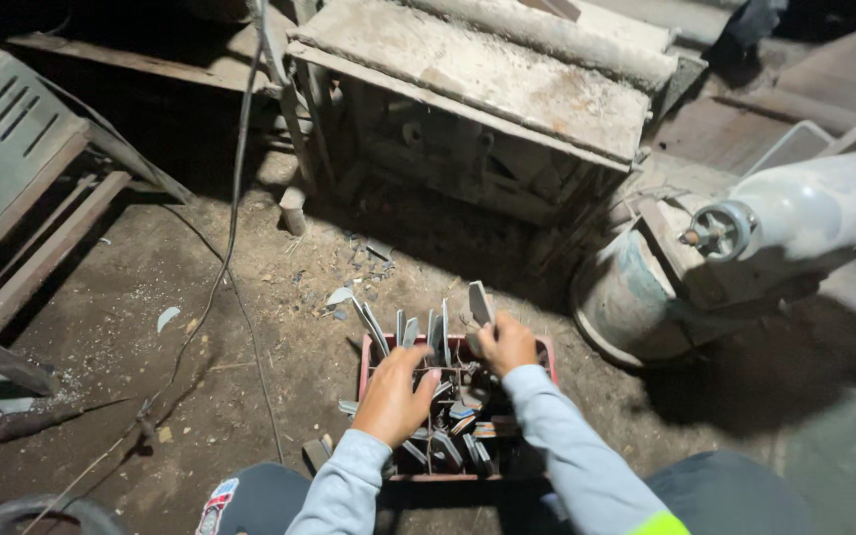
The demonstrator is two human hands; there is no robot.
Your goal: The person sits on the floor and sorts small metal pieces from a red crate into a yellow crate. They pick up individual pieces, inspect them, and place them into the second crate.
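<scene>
A dark red plastic crate (550,355) with dividers sits on the dirt floor between my knees. Flat grey metal blades (409,329) stand on end in its cells. My right hand (507,343) grips one blade (480,301) by its lower end, its tip raised above the crate's far edge. My left hand (393,396) rests over the crate's left side, fingers bent onto the blades there; whether it grips one is hidden.
A dusty grey workbench (487,69) stands beyond the crate. A metal bucket (626,307) and a grey gas cylinder with valve wheel (795,213) are at right. A cable (235,218) runs across the floor; a slotted metal panel (2,129) leans at left.
</scene>
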